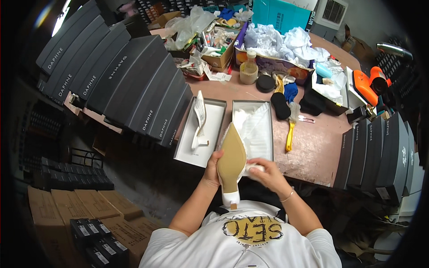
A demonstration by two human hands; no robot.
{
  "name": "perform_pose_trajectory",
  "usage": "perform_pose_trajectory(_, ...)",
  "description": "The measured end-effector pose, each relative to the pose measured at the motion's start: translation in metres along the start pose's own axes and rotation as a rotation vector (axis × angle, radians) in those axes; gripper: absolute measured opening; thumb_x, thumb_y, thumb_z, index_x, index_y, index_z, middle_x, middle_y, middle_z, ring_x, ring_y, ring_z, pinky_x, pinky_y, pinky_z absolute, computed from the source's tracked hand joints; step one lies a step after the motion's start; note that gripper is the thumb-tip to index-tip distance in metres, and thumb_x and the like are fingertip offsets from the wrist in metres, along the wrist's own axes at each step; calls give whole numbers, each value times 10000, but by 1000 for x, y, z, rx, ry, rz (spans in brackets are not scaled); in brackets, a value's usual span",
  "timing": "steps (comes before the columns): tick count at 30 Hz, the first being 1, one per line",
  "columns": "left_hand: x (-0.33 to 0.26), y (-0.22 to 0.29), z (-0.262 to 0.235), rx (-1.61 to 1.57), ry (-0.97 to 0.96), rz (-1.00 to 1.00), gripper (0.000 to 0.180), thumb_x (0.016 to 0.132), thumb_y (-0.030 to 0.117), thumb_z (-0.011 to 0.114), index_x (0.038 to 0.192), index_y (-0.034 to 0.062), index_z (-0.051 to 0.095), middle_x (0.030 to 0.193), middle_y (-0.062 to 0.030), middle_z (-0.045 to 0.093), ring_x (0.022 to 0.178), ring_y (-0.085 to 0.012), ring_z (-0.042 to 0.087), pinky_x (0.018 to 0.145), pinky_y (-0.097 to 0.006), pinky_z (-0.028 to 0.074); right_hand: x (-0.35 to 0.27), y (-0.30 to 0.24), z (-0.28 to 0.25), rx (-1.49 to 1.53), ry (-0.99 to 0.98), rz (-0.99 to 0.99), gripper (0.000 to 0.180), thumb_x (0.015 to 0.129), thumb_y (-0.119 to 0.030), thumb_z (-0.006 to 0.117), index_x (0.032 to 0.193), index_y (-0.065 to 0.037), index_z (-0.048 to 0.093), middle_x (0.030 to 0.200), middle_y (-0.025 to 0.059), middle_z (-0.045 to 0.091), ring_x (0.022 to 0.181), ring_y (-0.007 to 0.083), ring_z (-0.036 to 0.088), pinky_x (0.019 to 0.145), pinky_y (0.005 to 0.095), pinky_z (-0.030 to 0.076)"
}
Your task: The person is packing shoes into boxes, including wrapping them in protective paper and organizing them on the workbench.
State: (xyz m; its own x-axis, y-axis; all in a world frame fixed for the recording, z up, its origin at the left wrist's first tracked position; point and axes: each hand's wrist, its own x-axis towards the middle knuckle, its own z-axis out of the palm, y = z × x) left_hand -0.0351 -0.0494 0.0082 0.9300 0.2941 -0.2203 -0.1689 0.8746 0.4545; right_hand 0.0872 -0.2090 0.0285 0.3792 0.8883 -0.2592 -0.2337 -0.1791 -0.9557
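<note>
My left hand (pixel 213 169) grips a pointed high-heeled shoe (pixel 231 156) by its side, its tan sole facing up and its white heel toward my body. My right hand (pixel 270 177) is closed on a small white wad (pixel 256 168), held at the other side of the shoe; whether it is cloth or a pad I cannot tell. Beyond the shoe lies an open shoebox half (pixel 269 147) with white tissue paper (pixel 254 127) in it. To its left, the other open box half (pixel 187 154) holds a second white heeled shoe (pixel 199 120), tipped on its side.
Dark shoebox stacks stand at the left (pixel 134 85) and right (pixel 373 152). A yellow-handled brush (pixel 290 134), a black sponge (pixel 280 106) and a bottle (pixel 249 71) sit on the table. Behind are a carton of crumpled paper (pixel 272 62) and an orange heat gun (pixel 365 88).
</note>
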Motion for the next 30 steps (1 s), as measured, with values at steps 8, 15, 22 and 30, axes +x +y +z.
perform_pose_trajectory(8, -21, -25, 23, 95, 227, -91, 561, 998, 504, 326, 1284, 52, 494, 1127, -93, 616, 1006, -178, 612, 871, -312, 507, 20, -5, 18, -1188, 44, -538, 141, 794, -183, 639, 791, -102, 523, 717, 80, 583, 670, 248, 619, 532, 365, 489)
perform_pose_trajectory(15, -21, -23, 18, 208, 197, -111, 543, 1011, 452, 315, 1293, 22, 490, 1178, -92, 596, 1062, -158, 580, 920, -294, 464, 9, -9, 33, -1120, -43, -738, 115, 777, -153, 608, 794, -65, 536, 665, 84, 597, 570, 281, 629, 486, 391, 503)
perform_pose_trajectory(22, -21, -27, 8, 207, 250, -77, 589, 993, 503, 314, 1314, 38, 483, 1189, -104, 601, 1062, -214, 597, 945, -364, 464, 30, -22, 31, -1143, 63, -572, 125, 800, -176, 608, 770, -78, 535, 667, 90, 610, 601, 291, 644, 513, 387, 517)
perform_pose_trajectory(30, -19, -28, -6, 103, 149, -105, 539, 1007, 459, 300, 1299, 44, 482, 1175, -111, 599, 1056, -222, 597, 949, -370, 463, -1, -13, 49, -1142, -150, -1017, 75, 756, -146, 588, 786, -88, 550, 656, 88, 595, 613, 273, 641, 478, 397, 507)
